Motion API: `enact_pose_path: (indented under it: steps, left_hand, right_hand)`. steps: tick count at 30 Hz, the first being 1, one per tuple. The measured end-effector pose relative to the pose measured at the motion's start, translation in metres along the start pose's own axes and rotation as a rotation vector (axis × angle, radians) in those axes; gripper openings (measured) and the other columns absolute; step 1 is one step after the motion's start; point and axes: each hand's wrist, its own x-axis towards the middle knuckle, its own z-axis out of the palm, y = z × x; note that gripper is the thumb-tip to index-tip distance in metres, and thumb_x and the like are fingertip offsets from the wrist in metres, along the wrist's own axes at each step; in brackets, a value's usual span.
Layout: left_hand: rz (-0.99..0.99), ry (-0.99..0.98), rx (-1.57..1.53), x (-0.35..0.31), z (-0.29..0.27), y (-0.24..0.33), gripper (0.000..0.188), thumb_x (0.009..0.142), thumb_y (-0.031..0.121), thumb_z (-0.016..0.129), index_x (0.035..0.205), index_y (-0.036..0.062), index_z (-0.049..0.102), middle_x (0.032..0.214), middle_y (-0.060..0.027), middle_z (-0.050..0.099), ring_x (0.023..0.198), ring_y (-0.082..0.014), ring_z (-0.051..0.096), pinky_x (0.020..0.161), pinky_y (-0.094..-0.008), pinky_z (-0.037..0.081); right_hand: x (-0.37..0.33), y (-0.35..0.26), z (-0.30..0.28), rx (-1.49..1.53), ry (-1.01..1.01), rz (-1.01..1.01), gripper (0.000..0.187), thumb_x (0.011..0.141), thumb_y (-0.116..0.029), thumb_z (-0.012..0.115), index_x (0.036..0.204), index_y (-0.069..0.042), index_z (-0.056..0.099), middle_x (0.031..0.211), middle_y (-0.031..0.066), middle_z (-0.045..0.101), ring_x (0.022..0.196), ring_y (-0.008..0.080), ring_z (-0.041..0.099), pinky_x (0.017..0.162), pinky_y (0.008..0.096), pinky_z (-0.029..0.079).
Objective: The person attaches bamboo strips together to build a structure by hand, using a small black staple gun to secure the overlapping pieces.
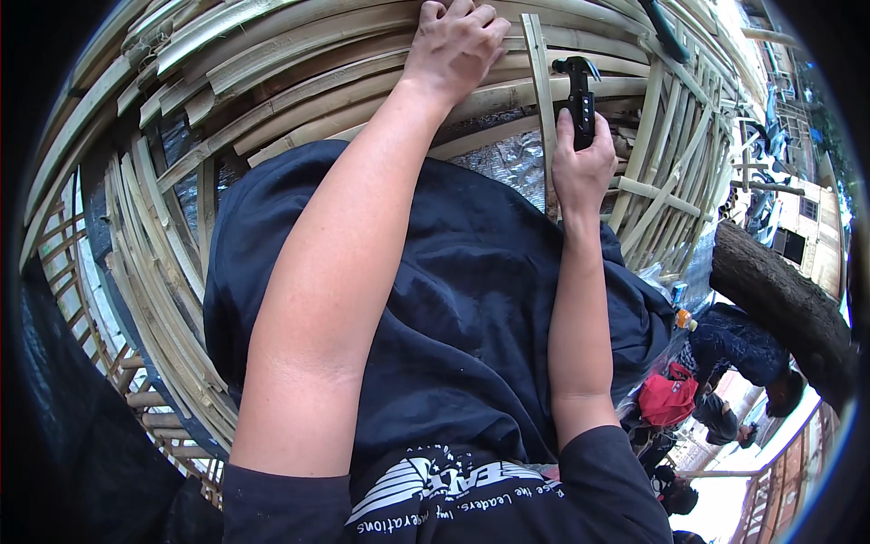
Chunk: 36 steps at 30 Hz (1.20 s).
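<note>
Slats (pixel 317 54) spread beneath and left of left hand (pixel 460 45), fingers curled over them; can't tell if it grips one. Lattice (pixel 657 193) sits right of right hand (pixel 583 168). Silver sheet (pixel 515 156) shows left of right hand, under slats. Strip (pixel 543 91) runs between hands, just beside the right. Right hand grips black hammer (pixel 581 104), head beyond its fingertips.

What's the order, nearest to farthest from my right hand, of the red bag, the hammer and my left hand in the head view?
1. Hammer: held in your right hand.
2. Left hand: off to the left, higher in the picture.
3. Red bag: well down to the right, beyond your lap.
</note>
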Motion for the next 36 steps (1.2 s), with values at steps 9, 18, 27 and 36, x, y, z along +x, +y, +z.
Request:
enact_pose_path:
  steps: [9, 18, 27, 36]
  left_hand:
    - [0.023, 0.025, -0.041, -0.002, 0.004, -0.006, 0.018, 0.082, 0.025, 0.079, 0.093, 0.016, 0.069, 0.097, -0.0007, 0.066, 0.102, -0.0219, 0.06, 0.09, -0.042, 0.041]
    - [0.013, 0.02, -0.094, -0.003, 0.005, -0.007, 0.018, 0.082, 0.026, 0.079, 0.092, 0.0164, 0.068, 0.097, 0.0, 0.065, 0.101, -0.0219, 0.059, 0.09, -0.0424, 0.041]
    - [0.092, -0.051, 0.035, -0.003, 0.009, -0.007, 0.017, 0.088, 0.029, 0.072, 0.093, 0.0141, 0.066, 0.099, -0.0025, 0.064, 0.102, -0.0218, 0.059, 0.09, -0.0447, 0.04]
    - [0.116, 0.018, 0.045, -0.005, 0.012, -0.006, 0.018, 0.088, 0.031, 0.072, 0.094, 0.0141, 0.067, 0.097, -0.0038, 0.064, 0.103, -0.0216, 0.06, 0.089, -0.0437, 0.04]
  right_hand:
    - [0.012, -0.008, -0.011, 0.057, 0.057, -0.1, 0.03, 0.099, -0.03, 0.069, 0.104, -0.001, 0.066, 0.074, 0.0127, 0.07, 0.068, 0.0251, 0.071, 0.066, 0.0394, 0.053]
    - [0.047, -0.024, -0.001, -0.289, -0.122, -0.407, 0.021, 0.101, -0.021, 0.063, 0.111, -0.003, 0.06, 0.08, 0.0242, 0.071, 0.078, 0.0459, 0.07, 0.066, 0.0524, 0.053]
    - [0.046, -0.027, 0.01, -0.159, -0.021, -0.349, 0.021, 0.102, -0.024, 0.062, 0.104, -0.003, 0.061, 0.081, 0.0228, 0.071, 0.077, 0.0447, 0.071, 0.068, 0.052, 0.054]
    - [0.034, -0.025, 0.012, 0.006, 0.022, -0.281, 0.031, 0.102, -0.035, 0.061, 0.103, -0.004, 0.063, 0.08, 0.0235, 0.071, 0.082, 0.0464, 0.071, 0.073, 0.0549, 0.054]
